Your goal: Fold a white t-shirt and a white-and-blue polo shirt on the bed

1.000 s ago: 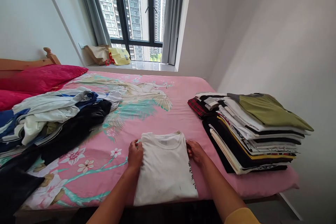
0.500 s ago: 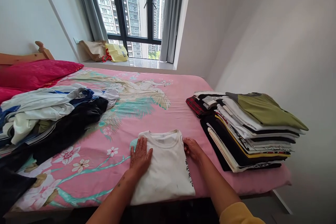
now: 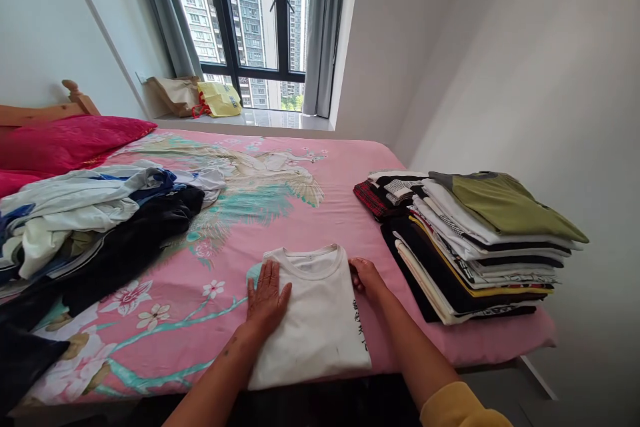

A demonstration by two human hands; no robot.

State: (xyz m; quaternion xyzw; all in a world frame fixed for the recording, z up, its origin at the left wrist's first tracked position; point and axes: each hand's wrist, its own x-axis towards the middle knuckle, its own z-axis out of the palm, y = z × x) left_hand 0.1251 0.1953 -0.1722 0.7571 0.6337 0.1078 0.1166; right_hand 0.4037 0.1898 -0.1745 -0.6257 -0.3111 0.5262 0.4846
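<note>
A folded white T-shirt lies at the front edge of the bed, its round collar facing away from me and dark characters printed down its right edge. My left hand rests flat on the shirt's upper left side, fingers spread. At the upper right edge of the shirt, my right hand has its fingers curled together, pinching the cloth by the shoulder; the fingertips are partly hidden.
On the right of the bed stands a tall stack of folded clothes, topped by an olive green shirt. A loose heap of unfolded clothes lies left, near a red pillow. Bags sit on the windowsill.
Almost nothing differs. My right hand has shifted very slightly along the shirt's right edge; my left hand stays flat on it. The view has tilted a little.
</note>
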